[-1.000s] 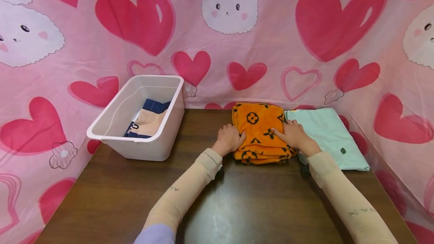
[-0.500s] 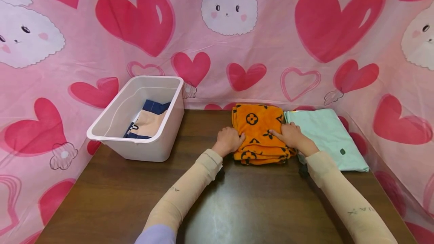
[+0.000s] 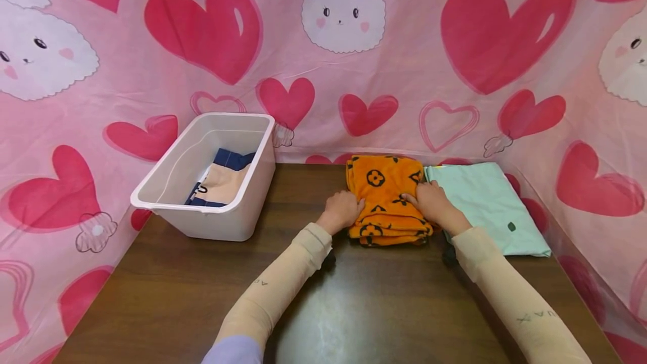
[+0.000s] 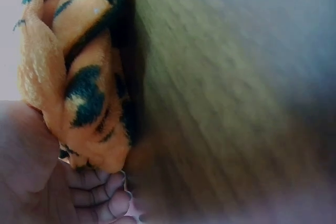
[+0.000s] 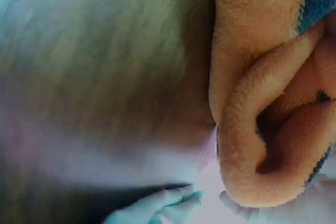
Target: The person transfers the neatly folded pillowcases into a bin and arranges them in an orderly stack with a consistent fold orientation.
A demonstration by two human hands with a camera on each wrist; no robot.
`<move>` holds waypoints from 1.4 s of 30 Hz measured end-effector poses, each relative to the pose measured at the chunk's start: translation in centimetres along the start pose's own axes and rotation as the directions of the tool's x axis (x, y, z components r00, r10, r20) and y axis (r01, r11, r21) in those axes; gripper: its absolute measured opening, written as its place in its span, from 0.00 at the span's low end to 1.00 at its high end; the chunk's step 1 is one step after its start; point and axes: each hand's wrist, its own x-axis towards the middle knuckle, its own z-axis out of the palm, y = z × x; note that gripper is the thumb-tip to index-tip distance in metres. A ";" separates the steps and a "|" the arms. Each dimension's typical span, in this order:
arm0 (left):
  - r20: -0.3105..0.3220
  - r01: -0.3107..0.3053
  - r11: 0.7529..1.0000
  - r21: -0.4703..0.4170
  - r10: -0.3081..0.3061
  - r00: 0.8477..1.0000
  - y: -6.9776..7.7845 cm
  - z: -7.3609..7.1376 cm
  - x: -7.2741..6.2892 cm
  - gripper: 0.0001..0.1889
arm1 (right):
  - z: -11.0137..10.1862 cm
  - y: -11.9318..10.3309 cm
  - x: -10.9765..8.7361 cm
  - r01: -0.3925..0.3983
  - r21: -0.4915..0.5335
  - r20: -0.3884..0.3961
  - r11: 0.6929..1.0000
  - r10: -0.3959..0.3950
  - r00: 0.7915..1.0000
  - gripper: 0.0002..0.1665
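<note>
A plush orange cloth with dark flower-like prints (image 3: pixel 382 184) lies folded in several layers on the wooden table. At its left side, my left hand (image 3: pixel 340 210) grips the edge, thumb over the top. The right hand (image 3: pixel 437 206) holds the opposite edge the same way. In the left wrist view, fingers (image 4: pixel 100 198) bend round the end of the layered cloth (image 4: pixel 92 98). A rounded fold of the orange cloth (image 5: pixel 247 87) fills the right side of the right wrist view, with fingertips just below it. A folded mint-green cloth (image 3: pixel 487 198) lies beside the right hand.
A white plastic bin (image 3: pixel 222 223) stands at the left rear, with a folded navy and beige cloth (image 3: pixel 222 181) inside. A pink curtain with hearts and rabbits (image 3: pixel 313 66) rises behind the wooden table (image 3: pixel 349 308) and along its sides.
My right hand has shifted slightly left and nearer, and the right edge of the orange cloth has drawn in a little. The left hand has barely moved.
</note>
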 end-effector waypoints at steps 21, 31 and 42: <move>-0.027 0.003 0.997 -0.078 -0.006 1.000 -0.4 0.1 1.2 0.33 | 0.1 -0.2 -0.1 0.027 -0.034 -0.090 0.999 -0.030 0.996 0.29; -0.109 -0.088 0.994 -0.059 0.081 0.991 -0.5 0.0 1.0 0.28 | 0.4 0.3 -0.1 0.034 -0.072 -0.133 0.997 -0.043 0.990 0.28; -0.199 -0.119 0.993 -0.015 0.114 0.973 -0.5 -0.2 0.6 0.23 | 0.1 -0.6 -0.6 -0.024 -0.083 -0.218 0.996 0.005 0.976 0.29</move>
